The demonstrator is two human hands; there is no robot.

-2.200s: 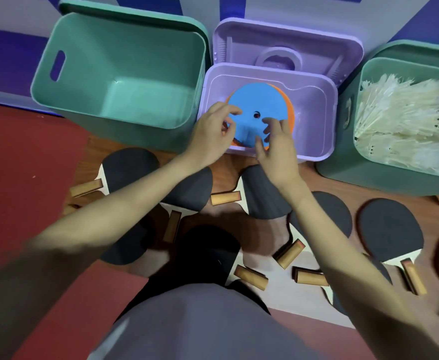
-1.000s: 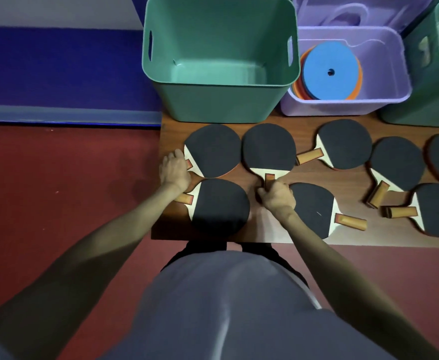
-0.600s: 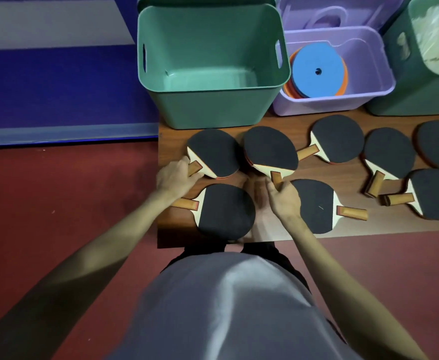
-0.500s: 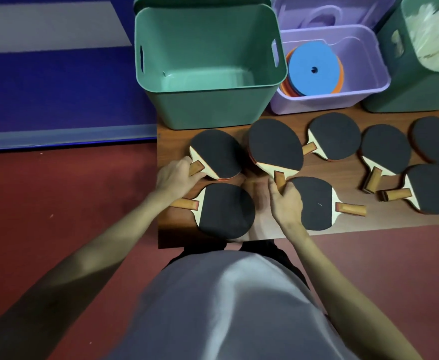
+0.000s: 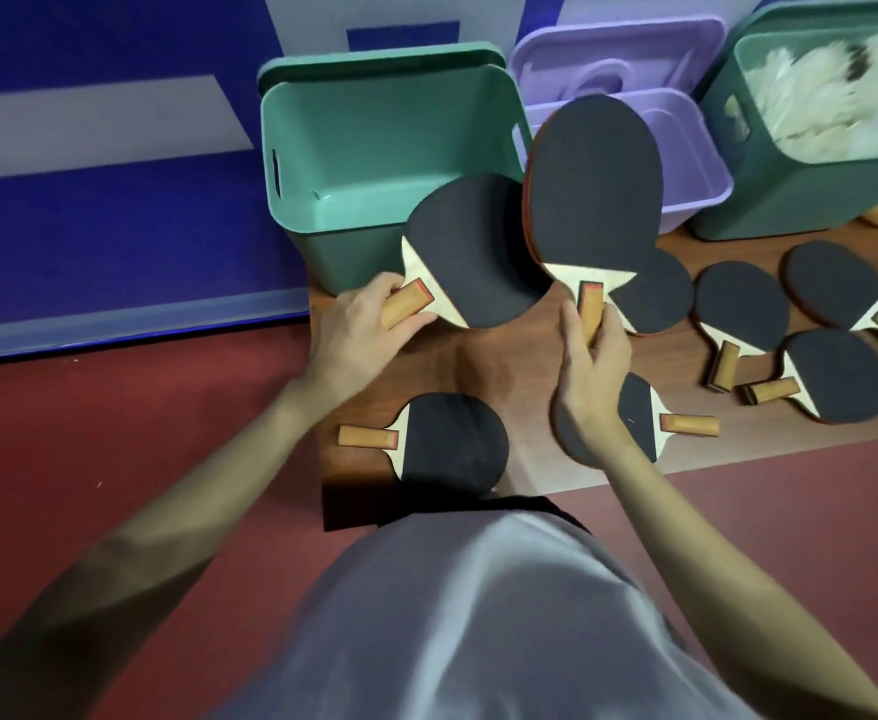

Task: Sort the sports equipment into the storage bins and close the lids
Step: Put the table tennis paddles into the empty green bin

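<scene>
Nearest the person, on the wooden board [image 5: 483, 356], two paddles lie flat, the right one [image 5: 639, 423] partly hidden by the wrist. Above them, the left hand [image 5: 359, 330] clasps a paddle [image 5: 470, 252] by its handle; the right hand [image 5: 590, 366] clasps another [image 5: 595, 184], lifted upright. Beyond stand the empty green bin [image 5: 374, 142], the purple bin [image 5: 686, 137], and a bin of shuttlecocks [image 5: 831, 111].

Both bare forearms extend from the lower corners toward frame centre. Left hand [image 5: 361, 324], left of centre, has its fingers curled around a paddle handle [image 5: 403, 302], thumb along its lower side. Right hand [image 5: 590, 363], right of centre, grips a second paddle's handle [image 5: 591, 310] from below, its back facing the camera.
</scene>
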